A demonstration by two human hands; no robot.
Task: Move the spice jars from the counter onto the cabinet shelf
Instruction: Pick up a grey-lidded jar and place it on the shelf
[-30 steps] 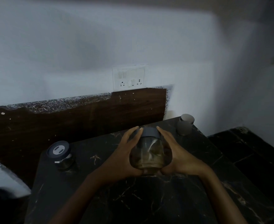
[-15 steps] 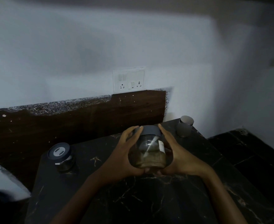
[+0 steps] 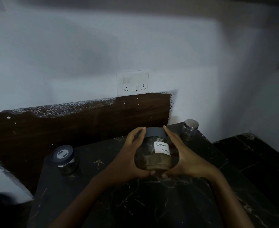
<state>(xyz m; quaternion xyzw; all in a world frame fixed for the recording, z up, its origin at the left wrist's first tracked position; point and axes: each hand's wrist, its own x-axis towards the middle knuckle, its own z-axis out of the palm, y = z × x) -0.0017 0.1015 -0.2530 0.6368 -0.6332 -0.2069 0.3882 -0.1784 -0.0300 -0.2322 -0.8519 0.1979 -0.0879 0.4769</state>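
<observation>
Grey-lidded jar [image 3: 63, 159] left of labelled jar [image 3: 153, 153], on counter [image 3: 152, 203]. Left hand [image 3: 127, 162] and right hand [image 3: 185, 159] cup labelled jar, fingers wrapped around glass. Steel-capped jar [image 3: 189, 130] right, behind. Shelf unseen; apparently none moved yet.

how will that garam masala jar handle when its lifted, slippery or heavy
The garam masala jar looks like smooth clear glass, so probably slippery and breakable; the left hand and right hand cupping both sides suit that. Only its lower part holds powder, so likely fairly light.
</observation>
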